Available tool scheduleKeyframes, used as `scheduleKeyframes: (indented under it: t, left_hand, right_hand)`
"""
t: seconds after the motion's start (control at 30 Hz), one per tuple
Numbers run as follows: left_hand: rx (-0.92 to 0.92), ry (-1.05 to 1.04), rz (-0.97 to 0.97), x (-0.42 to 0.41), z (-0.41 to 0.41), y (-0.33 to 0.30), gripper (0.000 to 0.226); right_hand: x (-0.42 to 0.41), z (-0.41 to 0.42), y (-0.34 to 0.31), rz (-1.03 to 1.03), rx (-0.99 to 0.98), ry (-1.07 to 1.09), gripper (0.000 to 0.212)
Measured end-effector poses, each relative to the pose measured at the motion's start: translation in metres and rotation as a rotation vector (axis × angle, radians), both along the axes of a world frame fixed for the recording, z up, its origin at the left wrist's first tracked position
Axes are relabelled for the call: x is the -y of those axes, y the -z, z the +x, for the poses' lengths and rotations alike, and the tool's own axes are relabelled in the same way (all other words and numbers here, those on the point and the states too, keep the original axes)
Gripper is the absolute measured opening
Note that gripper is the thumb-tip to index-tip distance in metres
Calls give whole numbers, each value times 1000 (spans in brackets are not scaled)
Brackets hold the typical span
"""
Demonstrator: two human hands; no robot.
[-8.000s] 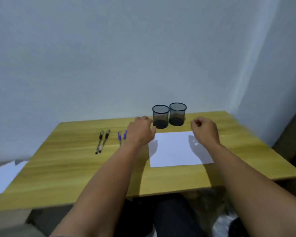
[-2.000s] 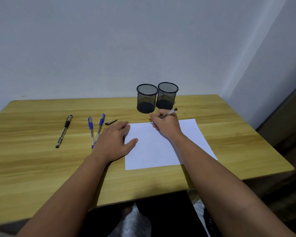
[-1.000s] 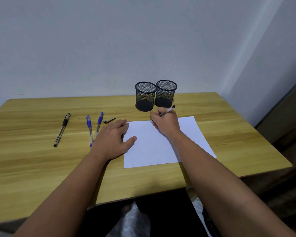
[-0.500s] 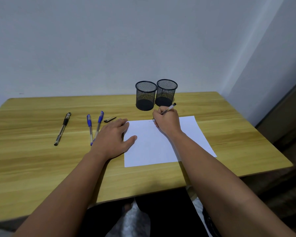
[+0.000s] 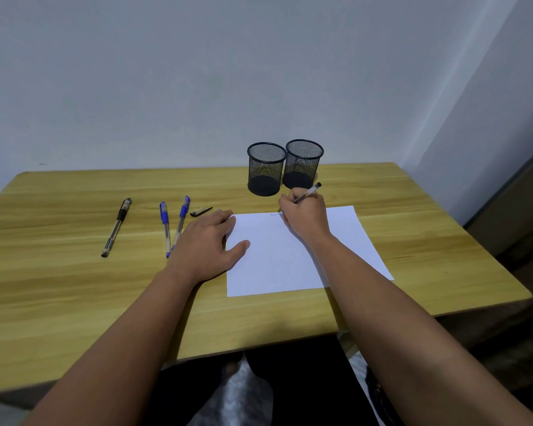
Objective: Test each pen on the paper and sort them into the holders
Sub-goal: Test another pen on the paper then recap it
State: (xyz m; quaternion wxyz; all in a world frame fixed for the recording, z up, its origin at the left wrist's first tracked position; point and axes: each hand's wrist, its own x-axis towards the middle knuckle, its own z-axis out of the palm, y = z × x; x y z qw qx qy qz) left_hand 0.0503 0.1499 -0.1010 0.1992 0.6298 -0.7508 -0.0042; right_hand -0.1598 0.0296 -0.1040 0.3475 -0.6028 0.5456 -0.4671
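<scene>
My right hand (image 5: 305, 215) grips a clear pen (image 5: 309, 191) and holds its tip on the top edge of the white paper (image 5: 290, 259), where faint writing shows. My left hand (image 5: 208, 241) lies flat with straight fingers, pressing the paper's left edge. Two black mesh holders, the left holder (image 5: 266, 168) and the right holder (image 5: 302, 162), stand side by side behind the paper; nothing shows inside them. A black pen (image 5: 116, 227) and two blue pens, one (image 5: 165, 229) beside the other (image 5: 180, 221), lie to the left. A black pen cap (image 5: 201, 211) lies near my left fingertips.
The wooden table (image 5: 59, 287) runs to a white wall at the back. Its front edge is close to my lap and its right edge (image 5: 486, 250) drops off next to a dark floor.
Within the last second my right hand has shifted slightly right along the paper's top edge with the pen, leaving faint marks. My left hand has stayed flat on the paper.
</scene>
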Motion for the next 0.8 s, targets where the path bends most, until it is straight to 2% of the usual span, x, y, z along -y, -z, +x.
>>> scheduleKeyframes:
  t: [0.33,0.47,0.63,0.8]
  left_hand:
    - [-34,-1,2,0,0,1,75]
    - [-30,-6,6,0,0,1,76]
    - [-22,-6,2,0,1,1,77]
    - [-18,1,-19,0,1,1,77]
  right_hand:
    - [-1,-3,0,-63,-45,5,35]
    - [-3,-3,-4,-101,-78,26,47]
    - [1,-7,-10,22,192,134,41]
    - [7,-9,-11,120,435,139,34]
